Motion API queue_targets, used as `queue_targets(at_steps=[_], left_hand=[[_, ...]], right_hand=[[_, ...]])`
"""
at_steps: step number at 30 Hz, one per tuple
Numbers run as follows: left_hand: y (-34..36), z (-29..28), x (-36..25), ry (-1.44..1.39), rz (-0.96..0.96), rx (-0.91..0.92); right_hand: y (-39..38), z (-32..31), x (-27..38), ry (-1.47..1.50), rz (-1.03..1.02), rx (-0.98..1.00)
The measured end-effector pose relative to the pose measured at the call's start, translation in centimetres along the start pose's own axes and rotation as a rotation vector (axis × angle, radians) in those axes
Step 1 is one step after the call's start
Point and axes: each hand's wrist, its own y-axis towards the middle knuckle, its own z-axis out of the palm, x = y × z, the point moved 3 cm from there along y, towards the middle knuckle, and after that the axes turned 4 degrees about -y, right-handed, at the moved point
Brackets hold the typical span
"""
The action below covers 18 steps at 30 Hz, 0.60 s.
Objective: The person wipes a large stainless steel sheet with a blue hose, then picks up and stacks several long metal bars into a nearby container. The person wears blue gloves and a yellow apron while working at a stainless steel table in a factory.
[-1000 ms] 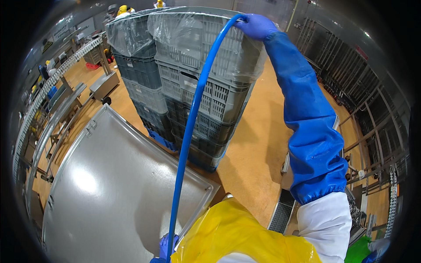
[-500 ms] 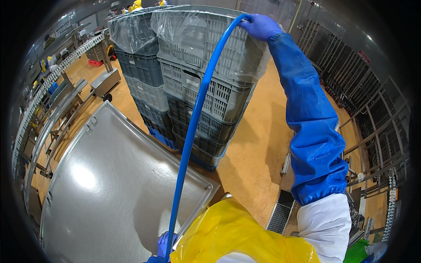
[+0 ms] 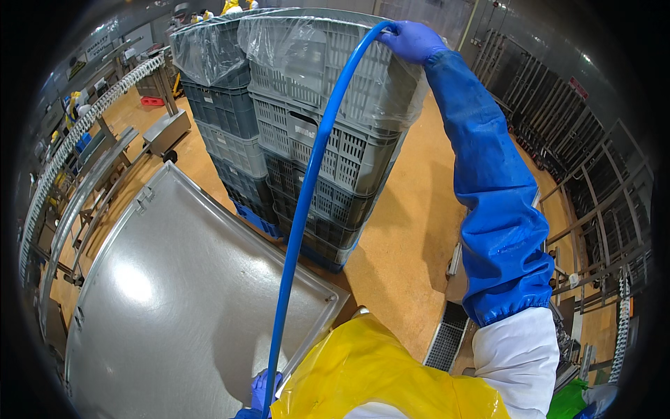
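i have the purple-gloved right hand (image 3: pixel 413 42) closed on the upper end of the long, smooth blue hose (image 3: pixel 306 188), near the top rim of the tall stack of grey slotted plastic crates (image 3: pixel 356 146), draped at the top with clear plastic film (image 3: pixel 286 49). from afar i see the hose arc down in front of the crates and the broad, shiny metal surface (image 3: pixel 160 307) to the purple-gloved left hand (image 3: pixel 261 388); i cannot tell whether its fingers grip the hose.

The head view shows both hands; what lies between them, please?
In the head view, a blue hose runs from the right hand to the left hand.
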Motion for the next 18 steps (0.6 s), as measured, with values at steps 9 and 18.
queue_targets(at_steps=[9, 18], left_hand=[[-1.3, 3.9, 3.8, 0.211, 0.035, -0.039], [-0.1, 3.7, 2.2, 0.716, 0.338, -0.227]], right_hand=[[0.0, -0.4, -0.1, -0.05, -0.003, -0.002], [0.7, -0.2, -0.5, -0.051, 0.02, 0.004]])
